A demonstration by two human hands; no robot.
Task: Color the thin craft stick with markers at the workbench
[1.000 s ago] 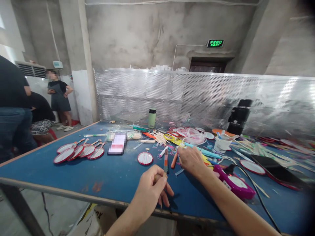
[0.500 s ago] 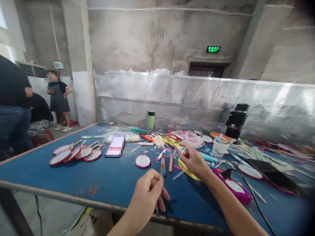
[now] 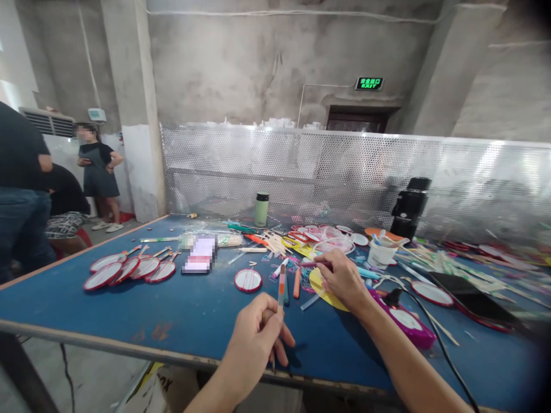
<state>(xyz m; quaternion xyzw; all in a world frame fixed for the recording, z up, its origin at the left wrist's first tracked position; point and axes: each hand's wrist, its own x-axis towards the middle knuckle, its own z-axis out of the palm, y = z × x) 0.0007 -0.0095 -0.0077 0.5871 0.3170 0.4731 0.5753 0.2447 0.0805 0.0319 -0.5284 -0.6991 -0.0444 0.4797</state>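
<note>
My left hand is near the table's front edge, thumb and fingers closed round a flat wooden craft stick. The stick stands nearly upright and has an orange band near its top. Further right and back, my right hand pinches a slim mauve, pen-like thing that points left; its exact kind is hard to make out. Below that hand lies a yellow disc. An orange marker and a white marker with a pink end lie between the hands. A red-rimmed white disc rests left of the stick.
Several red-rimmed discs with sticks overlap at the left, beside a phone. A green bottle, a white cup of pens and a black flask stand behind. A purple power strip with a cable lies right.
The right hand has shifted slightly, and the mauve thing now lies flatter and points left. The left hand keeps its hold on the stick. The whole view has shifted slightly.
</note>
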